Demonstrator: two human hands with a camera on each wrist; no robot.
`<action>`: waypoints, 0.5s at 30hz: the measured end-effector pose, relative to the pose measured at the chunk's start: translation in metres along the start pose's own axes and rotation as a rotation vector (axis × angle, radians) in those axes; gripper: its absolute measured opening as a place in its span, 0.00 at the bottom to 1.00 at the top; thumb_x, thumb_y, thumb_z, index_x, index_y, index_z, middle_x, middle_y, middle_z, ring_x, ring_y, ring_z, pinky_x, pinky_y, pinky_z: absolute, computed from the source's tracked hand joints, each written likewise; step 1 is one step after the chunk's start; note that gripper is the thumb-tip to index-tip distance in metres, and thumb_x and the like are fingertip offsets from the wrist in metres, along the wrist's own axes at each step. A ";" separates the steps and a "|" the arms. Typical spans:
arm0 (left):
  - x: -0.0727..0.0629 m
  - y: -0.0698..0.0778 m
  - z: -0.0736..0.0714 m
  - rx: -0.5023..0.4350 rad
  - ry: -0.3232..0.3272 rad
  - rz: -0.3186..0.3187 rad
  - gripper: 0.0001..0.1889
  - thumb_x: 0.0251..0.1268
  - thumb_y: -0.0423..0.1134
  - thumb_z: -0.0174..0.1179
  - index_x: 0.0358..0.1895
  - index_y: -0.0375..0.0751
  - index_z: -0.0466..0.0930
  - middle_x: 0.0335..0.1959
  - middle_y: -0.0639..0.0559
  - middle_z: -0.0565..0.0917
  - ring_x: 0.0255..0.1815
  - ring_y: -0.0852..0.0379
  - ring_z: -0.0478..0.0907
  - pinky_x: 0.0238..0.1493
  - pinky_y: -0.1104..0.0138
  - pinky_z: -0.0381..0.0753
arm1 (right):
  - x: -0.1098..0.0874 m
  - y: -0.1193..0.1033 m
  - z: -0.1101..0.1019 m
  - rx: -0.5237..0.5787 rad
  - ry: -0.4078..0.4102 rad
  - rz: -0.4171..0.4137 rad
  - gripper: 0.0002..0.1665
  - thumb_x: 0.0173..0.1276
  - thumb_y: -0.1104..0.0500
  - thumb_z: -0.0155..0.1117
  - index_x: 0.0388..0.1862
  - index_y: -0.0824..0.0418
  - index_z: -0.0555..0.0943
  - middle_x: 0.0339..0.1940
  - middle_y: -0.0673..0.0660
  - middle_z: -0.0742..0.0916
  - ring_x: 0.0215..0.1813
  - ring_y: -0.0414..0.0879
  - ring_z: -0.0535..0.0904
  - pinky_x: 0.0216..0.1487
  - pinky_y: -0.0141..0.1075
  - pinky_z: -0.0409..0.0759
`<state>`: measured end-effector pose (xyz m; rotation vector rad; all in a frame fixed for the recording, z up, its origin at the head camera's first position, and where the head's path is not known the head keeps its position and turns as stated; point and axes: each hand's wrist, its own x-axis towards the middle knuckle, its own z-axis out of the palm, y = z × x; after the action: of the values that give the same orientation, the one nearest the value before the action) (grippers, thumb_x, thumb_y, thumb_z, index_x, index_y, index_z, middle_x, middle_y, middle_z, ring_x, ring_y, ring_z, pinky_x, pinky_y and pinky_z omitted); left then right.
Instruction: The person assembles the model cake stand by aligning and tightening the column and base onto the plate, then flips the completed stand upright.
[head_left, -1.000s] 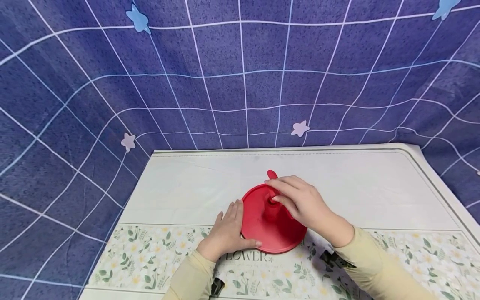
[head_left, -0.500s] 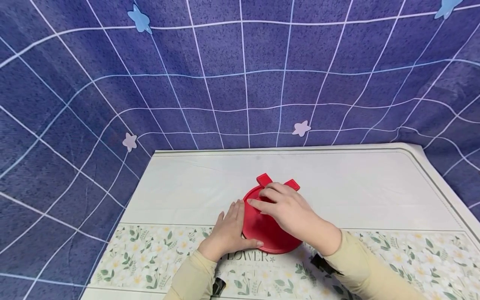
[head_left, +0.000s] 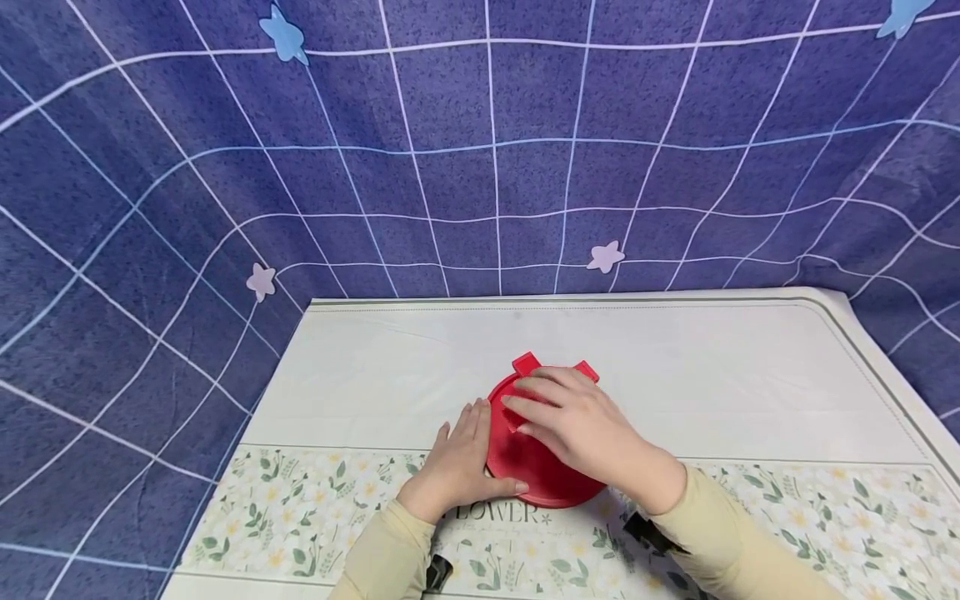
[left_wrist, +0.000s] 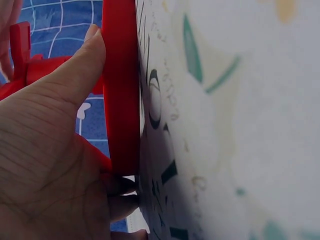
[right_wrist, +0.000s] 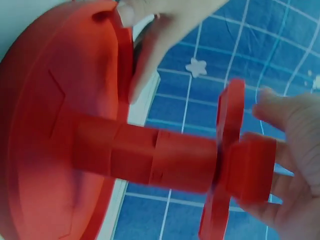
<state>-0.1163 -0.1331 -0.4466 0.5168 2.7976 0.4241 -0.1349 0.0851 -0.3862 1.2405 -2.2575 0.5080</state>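
A wide red disc-shaped base (head_left: 543, 479) lies on the tabletop, with a red post (right_wrist: 135, 152) rising from its middle. Over the post's top end sits a red piece with flat arms (right_wrist: 230, 112) and a blocky hub (right_wrist: 252, 170). My right hand (head_left: 588, 425) covers this piece from above, fingers bent about the hub; in the right wrist view the thumb stands off from the hub. My left hand (head_left: 453, 471) rests at the base's left rim, fingers straight along the side and thumb spread along the front edge.
A white tablecloth (head_left: 390, 375) with a flowered band (head_left: 300, 508) and printed lettering spreads beneath. Behind it and to the sides hangs a blue gridded curtain (head_left: 450, 183) with star shapes (head_left: 605, 257).
My right hand has moved left over the post, whose dark round opening showed earlier. Two arms of the red piece now show beyond the hand instead of one. The left hand stays at the rim.
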 end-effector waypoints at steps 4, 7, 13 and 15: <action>0.000 0.000 0.000 -0.004 0.007 0.000 0.65 0.49 0.75 0.60 0.77 0.29 0.41 0.78 0.37 0.47 0.78 0.39 0.43 0.71 0.41 0.49 | -0.007 0.015 -0.005 0.093 0.117 0.123 0.21 0.65 0.60 0.65 0.58 0.58 0.82 0.57 0.60 0.83 0.61 0.58 0.75 0.65 0.51 0.68; 0.000 0.000 -0.001 -0.008 0.005 -0.004 0.66 0.48 0.75 0.60 0.77 0.29 0.41 0.78 0.37 0.47 0.78 0.40 0.42 0.72 0.41 0.48 | -0.014 0.026 -0.008 0.142 0.139 0.272 0.23 0.66 0.63 0.62 0.61 0.59 0.80 0.60 0.61 0.81 0.64 0.57 0.72 0.66 0.52 0.67; -0.001 -0.001 0.000 -0.019 -0.006 -0.014 0.66 0.47 0.75 0.61 0.77 0.31 0.41 0.78 0.38 0.46 0.78 0.40 0.41 0.72 0.42 0.47 | -0.032 0.041 -0.011 0.304 0.064 0.490 0.29 0.71 0.64 0.59 0.70 0.63 0.70 0.64 0.61 0.78 0.62 0.55 0.75 0.59 0.53 0.74; -0.001 -0.001 0.000 -0.018 -0.007 -0.016 0.66 0.48 0.75 0.61 0.77 0.31 0.41 0.79 0.38 0.46 0.78 0.41 0.41 0.72 0.42 0.46 | -0.037 0.044 -0.011 0.345 0.037 0.506 0.27 0.71 0.66 0.58 0.69 0.65 0.71 0.63 0.61 0.79 0.60 0.55 0.77 0.55 0.51 0.78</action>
<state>-0.1158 -0.1346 -0.4469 0.4905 2.7866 0.4420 -0.1532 0.1379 -0.4030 0.7779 -2.5210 1.1343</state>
